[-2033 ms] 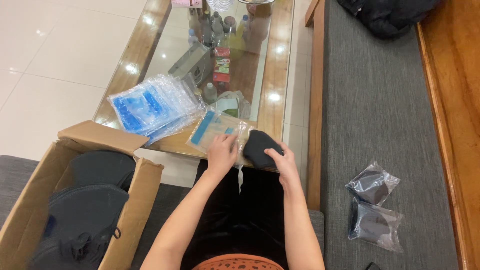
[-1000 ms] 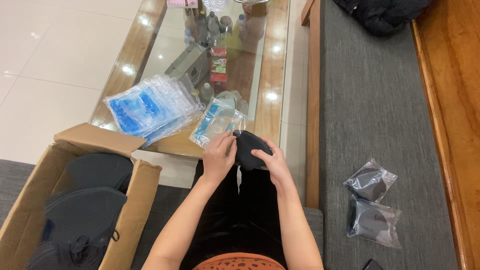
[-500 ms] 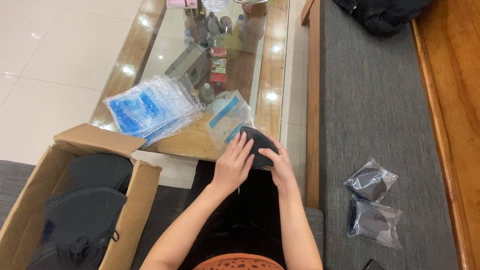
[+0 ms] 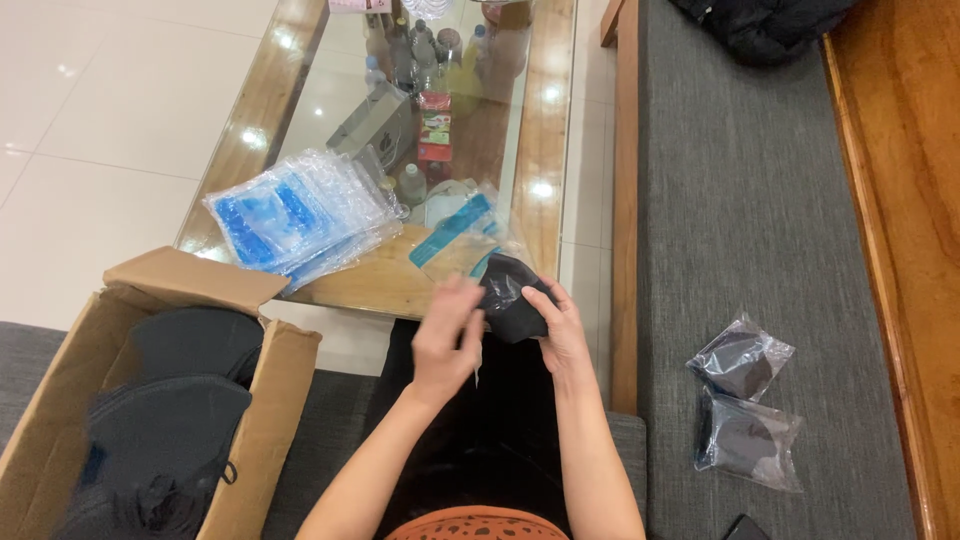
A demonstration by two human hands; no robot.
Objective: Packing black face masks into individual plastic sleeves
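A folded black cloth piece (image 4: 510,300) is gripped in my right hand (image 4: 561,335) over my lap, near the front edge of the glass table (image 4: 385,285). My left hand (image 4: 448,340) is beside it with its fingers on the cloth's left side. Just beyond lies a clear plastic bag with a blue strip (image 4: 455,232), on the table edge and partly behind the cloth. A stack of clear bags with blue print (image 4: 295,215) rests further left on the table.
An open cardboard box (image 4: 70,400) holding several black cloth pieces stands at my left. Two bagged black pieces (image 4: 742,400) lie on the grey couch at my right. Bottles and a small box crowd the table's far end (image 4: 420,70).
The clear bag left my left hand and now lies on the table edge. The black cloth came closer to me, and both hands now work on it.
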